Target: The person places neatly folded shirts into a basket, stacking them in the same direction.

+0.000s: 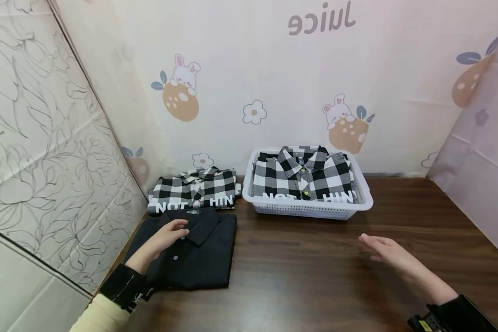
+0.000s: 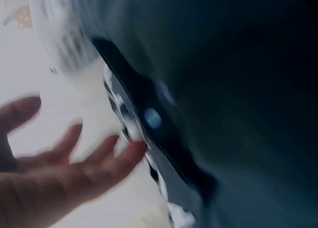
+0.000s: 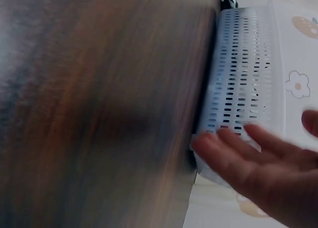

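Observation:
A folded black shirt [image 1: 207,263] with a collar and pale buttons lies at the left of the wooden table. Above it hovers my left hand [image 1: 166,240], fingers loosely bent and holding nothing. Behind the black shirt sits a folded black-and-white checked shirt [image 1: 199,189] with white lettering. Another checked shirt [image 1: 303,177] lies folded, collar up, inside a white plastic basket [image 1: 311,211]. My right hand [image 1: 390,253] is over the table in front of the basket's right end, fingers extended and nothing in them. In the right wrist view, the perforated basket side [image 3: 238,74] shows beyond the fingers.
A brown wooden table [image 1: 290,272] carries everything. Patterned cloth [image 1: 253,60] hangs close behind the basket. At the left, a flower-print panel [image 1: 37,120] runs along the table edge, and pale cloth [image 1: 481,184] borders the right side.

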`<move>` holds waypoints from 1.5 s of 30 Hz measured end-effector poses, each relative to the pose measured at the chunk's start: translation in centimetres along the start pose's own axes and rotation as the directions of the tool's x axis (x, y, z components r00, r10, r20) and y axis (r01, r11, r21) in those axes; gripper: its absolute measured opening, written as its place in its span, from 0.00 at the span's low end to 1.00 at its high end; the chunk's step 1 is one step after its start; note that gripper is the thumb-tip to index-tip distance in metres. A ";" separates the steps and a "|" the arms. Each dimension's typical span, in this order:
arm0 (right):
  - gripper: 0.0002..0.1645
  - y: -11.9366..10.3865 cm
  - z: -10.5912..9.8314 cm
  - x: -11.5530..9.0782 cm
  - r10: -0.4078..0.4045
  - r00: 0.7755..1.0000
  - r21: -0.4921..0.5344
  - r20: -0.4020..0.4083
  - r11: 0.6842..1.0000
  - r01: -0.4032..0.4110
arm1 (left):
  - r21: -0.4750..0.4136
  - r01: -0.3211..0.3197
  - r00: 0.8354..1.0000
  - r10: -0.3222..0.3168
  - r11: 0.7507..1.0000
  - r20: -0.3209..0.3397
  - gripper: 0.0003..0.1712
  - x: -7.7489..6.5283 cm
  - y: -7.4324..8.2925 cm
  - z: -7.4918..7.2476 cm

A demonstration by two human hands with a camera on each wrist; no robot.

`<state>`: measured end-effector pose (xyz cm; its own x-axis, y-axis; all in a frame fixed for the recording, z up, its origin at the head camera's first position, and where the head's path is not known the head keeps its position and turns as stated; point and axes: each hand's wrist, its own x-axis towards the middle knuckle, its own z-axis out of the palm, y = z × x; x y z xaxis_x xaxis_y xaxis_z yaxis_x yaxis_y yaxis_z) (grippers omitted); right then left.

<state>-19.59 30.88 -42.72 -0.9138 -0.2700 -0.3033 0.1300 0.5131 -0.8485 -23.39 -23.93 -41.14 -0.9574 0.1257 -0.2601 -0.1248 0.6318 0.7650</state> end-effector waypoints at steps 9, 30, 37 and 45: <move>0.36 0.4 0.2 -0.5 -0.048 0.991 -0.022 0.128 0.998 0.052 | 0.595 0.106 0.994 -0.093 0.797 -0.053 0.56 -1.2 -3.7 -1.2; 0.36 1.0 -1.0 -1.1 -0.071 0.983 -0.013 0.167 0.997 0.074 | 0.655 0.100 0.972 -0.213 0.749 0.095 0.65 0.6 -4.3 0.4; 0.36 1.2 -1.0 -1.2 -0.076 0.983 0.015 0.169 0.997 0.074 | 0.694 0.054 0.979 -0.175 0.718 0.106 0.64 0.3 -2.3 2.9; 0.35 1.5 -1.0 -1.5 -0.079 0.979 0.019 0.186 0.997 0.076 | 0.753 0.021 0.982 -0.154 0.658 0.107 0.62 -0.7 -0.3 6.0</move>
<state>-18.35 32.86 -43.13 -0.8338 -0.4563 -0.3109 0.0671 0.4753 -0.8773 -21.14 -19.66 -44.71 -0.8933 0.1081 -0.4362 0.0936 0.9941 0.0546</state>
